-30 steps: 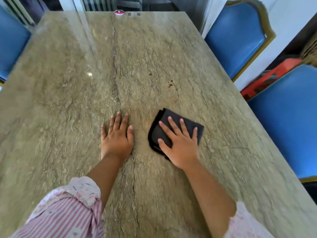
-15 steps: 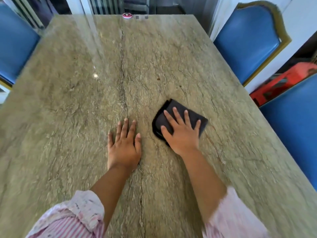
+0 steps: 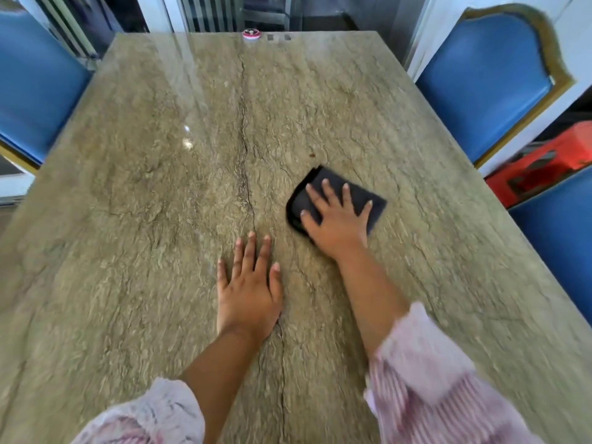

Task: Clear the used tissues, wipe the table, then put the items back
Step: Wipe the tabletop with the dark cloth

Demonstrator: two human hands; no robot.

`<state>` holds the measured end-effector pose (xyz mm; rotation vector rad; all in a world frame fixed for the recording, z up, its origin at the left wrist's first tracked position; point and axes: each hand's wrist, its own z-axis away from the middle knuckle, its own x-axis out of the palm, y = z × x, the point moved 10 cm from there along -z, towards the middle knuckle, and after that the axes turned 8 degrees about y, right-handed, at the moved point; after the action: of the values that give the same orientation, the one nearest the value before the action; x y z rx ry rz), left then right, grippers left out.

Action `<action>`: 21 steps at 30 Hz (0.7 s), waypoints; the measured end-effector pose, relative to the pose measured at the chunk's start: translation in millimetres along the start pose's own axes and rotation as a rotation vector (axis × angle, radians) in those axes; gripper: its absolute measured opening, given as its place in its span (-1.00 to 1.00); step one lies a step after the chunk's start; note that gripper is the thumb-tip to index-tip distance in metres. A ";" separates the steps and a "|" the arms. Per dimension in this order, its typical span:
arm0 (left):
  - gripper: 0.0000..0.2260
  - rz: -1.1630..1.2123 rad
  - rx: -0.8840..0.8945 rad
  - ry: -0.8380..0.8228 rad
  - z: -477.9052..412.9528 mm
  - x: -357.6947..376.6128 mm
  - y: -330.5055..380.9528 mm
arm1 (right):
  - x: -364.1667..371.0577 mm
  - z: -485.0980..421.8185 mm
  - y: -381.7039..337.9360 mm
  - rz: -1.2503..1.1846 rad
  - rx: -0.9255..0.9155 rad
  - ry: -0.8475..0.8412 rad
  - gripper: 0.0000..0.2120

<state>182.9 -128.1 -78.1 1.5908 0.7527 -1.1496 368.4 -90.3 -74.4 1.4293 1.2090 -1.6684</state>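
Two hands lie flat on a stone-patterned table (image 3: 160, 219). The right hand (image 3: 336, 219) presses down on a dark folded cloth (image 3: 377, 207), its grip spread, fingers straight and fanned over the fabric, not curled round it. The cloth sits just off the table's middle toward 3 o'clock, and its corners show beyond the fingertips and at the thumb side. The left hand (image 3: 248, 293) rests palm down on the bare table at about 7 o'clock from the cloth, close by but apart from it; its grip is likewise spread and holds nothing. A small brown spot (image 3: 311, 154) marks the table near the cloth at 12 o'clock. A dark vein (image 3: 245, 155) runs down the table from 12 to 6 o'clock and passes under the left hand. At the far edge, at 12 o'clock, stands a small round pink thing (image 3: 250, 33); whatever is printed on its top is too small to read. Pink striped sleeves (image 3: 432, 395) cover both forearms. Blue chairs (image 3: 483, 84) stand at 10, 2 and 4 o'clock, with a red crate (image 3: 544, 161) between the two right ones.
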 end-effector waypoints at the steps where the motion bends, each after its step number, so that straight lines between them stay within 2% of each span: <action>1: -0.43 0.004 -0.003 -0.002 0.5 -0.1 0.1 | -1.1 25.6 -2.5 0.005 -0.035 0.021 -0.47; 3: -0.39 0.015 -0.001 0.003 0.6 -1.3 1.4 | -8.8 59.8 18.9 0.020 -0.019 0.053 -0.47; 5: -0.36 0.012 0.004 -0.002 0.0 -1.2 1.6 | -18.9 51.5 62.2 0.035 0.101 0.053 -0.47; 8: -0.39 0.004 0.012 0.000 0.9 -1.6 1.2 | -30.3 -10.2 111.9 0.037 0.310 0.035 -0.46; 10: -0.43 0.002 0.019 0.003 0.2 -1.2 0.9 | -28.1 -60.2 107.8 0.018 0.356 0.038 -0.44; 13: -0.40 -0.002 0.024 0.013 -0.6 -0.5 0.8 | -10.0 -106.3 43.9 -0.009 0.216 -0.001 -0.45; 16: -0.37 0.005 0.011 0.011 -0.3 -0.6 -1.0 | 5.9 -78.8 -20.0 -0.022 0.000 -0.046 -0.48; 18: -0.37 0.012 0.002 0.002 -1.2 -0.7 -0.6 | 5.1 -34.1 -21.4 -0.019 -0.042 -0.013 -0.48; 21: -0.38 0.012 0.009 -0.001 -1.1 -1.6 1.7 | -10.1 1.4 30.7 0.046 0.050 0.062 -0.48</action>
<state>184.2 -127.5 -75.9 1.5999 0.7379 -1.1462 397.3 -104.4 -72.0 1.5380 1.1659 -1.6451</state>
